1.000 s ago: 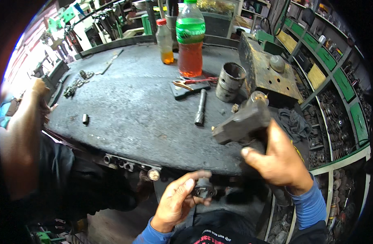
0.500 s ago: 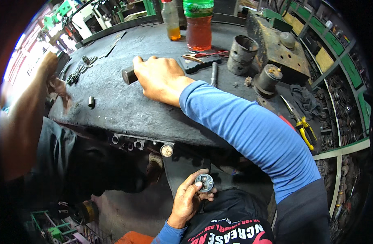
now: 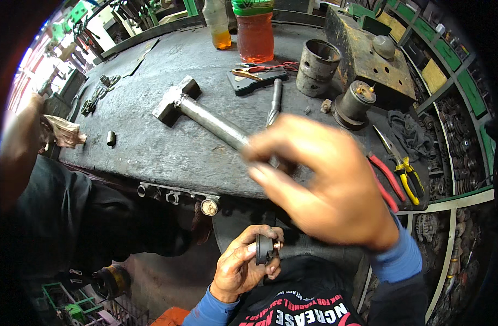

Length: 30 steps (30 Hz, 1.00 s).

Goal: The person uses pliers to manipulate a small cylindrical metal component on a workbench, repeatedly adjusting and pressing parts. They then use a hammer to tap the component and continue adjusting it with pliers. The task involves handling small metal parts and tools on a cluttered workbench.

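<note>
In my left hand [image 3: 242,266], low in front of my body, is a small round dark cap-like part [image 3: 264,250]. It stands edge-on, pinched between thumb and fingers, with a small metal stud on its right side. My right hand [image 3: 325,185] is smeared by motion over the bench's front edge. Its fingertips overlap the handle end of a steel hammer [image 3: 211,124], so whether they touch it cannot be made out. The hammer lies on the bench, head toward the far left. Beyond my fingers a grey metal rod [image 3: 275,100] is partly covered.
A black box with clip leads [image 3: 255,80], two bottles [image 3: 255,35], a metal cylinder [image 3: 317,70] and a motor-like part [image 3: 355,103] stand farther back. Red-handled pliers [image 3: 387,182] and yellow-handled pliers [image 3: 408,176] lie right. At left, another person's arm [image 3: 22,146] is near a crumpled cloth [image 3: 64,131].
My right hand has drawn back from the hammer's head toward the lower right, uncovering the hammer. My left hand has turned the round part from face-up to edge-on. The view has shifted slightly.
</note>
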Motion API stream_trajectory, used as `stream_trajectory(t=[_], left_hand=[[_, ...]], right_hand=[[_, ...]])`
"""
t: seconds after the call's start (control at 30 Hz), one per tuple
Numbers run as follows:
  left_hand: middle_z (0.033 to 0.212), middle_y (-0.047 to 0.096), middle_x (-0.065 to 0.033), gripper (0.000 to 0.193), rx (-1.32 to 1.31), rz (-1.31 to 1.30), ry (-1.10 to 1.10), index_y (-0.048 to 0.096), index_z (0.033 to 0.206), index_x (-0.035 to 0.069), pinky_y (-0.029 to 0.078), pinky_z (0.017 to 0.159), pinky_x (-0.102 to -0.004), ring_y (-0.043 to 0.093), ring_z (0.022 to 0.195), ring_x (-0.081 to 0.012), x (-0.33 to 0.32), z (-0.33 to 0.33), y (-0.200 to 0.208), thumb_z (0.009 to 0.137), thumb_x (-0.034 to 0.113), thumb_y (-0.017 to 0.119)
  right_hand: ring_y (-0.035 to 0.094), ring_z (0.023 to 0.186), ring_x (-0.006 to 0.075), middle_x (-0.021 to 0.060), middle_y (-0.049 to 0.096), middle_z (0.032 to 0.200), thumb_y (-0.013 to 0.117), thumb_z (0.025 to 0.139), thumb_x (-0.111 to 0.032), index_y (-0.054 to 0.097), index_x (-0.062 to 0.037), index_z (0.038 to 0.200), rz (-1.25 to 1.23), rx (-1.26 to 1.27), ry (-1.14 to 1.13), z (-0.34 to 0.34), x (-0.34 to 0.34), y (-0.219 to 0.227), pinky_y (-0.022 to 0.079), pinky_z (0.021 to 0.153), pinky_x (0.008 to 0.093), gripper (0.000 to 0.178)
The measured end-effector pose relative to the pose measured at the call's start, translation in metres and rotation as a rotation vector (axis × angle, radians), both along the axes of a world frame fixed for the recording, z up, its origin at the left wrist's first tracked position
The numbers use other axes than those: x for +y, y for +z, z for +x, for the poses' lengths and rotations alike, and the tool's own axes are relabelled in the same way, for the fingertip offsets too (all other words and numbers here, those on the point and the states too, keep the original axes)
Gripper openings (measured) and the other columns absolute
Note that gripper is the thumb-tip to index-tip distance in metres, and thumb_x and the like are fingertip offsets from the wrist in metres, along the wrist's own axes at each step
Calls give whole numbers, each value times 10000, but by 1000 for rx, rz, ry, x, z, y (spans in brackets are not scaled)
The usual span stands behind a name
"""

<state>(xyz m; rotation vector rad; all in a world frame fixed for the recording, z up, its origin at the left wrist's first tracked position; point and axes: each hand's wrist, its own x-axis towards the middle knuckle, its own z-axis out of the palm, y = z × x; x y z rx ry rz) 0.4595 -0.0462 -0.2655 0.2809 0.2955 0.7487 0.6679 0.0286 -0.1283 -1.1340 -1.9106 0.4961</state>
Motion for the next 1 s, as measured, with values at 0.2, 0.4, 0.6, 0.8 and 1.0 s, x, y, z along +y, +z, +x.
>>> stream_trajectory(t=[0.2,0.4,0.6,0.8,1.0], left_hand=[[1221,565,-203,514,-218,10,-125,509,1391,-23,571,766,-403,663,914,-282,4,41,8,1032,316,651],[1186,660,-201,429,-13,156,-90,507,1395,-48,601,797,-369,693,995,-265,-9,68,17,1047,173,631],[1254,651,-217,392,89,278,-87,490,1375,-28,593,835,-371,689,1074,-256,-13,77,32,1045,131,629],[1353,576,-248,378,206,396,35,453,1346,28,583,927,-414,659,1162,-290,-13,87,31,1033,126,641],[1460,477,-322,392,240,484,93,440,1293,29,544,1024,-449,628,1223,-301,-13,84,25,1017,163,684]], right_hand=[[692,842,181,135,711,985,791,859,6,717,18,1090,-347,367,-118,48,-118,-43,559,738,304,242],[686,872,171,141,696,1081,834,825,-19,717,0,1136,-302,582,-176,52,-148,-74,562,742,290,333],[688,900,183,134,676,1068,835,812,-21,719,3,1101,-173,582,-153,62,-155,-81,575,787,303,312],[688,902,175,141,667,1074,808,809,25,715,17,1083,-193,667,-220,57,-157,-84,586,784,294,290],[676,895,172,147,663,1080,796,800,50,704,26,1078,-169,648,-266,52,-151,-86,577,785,290,294]])
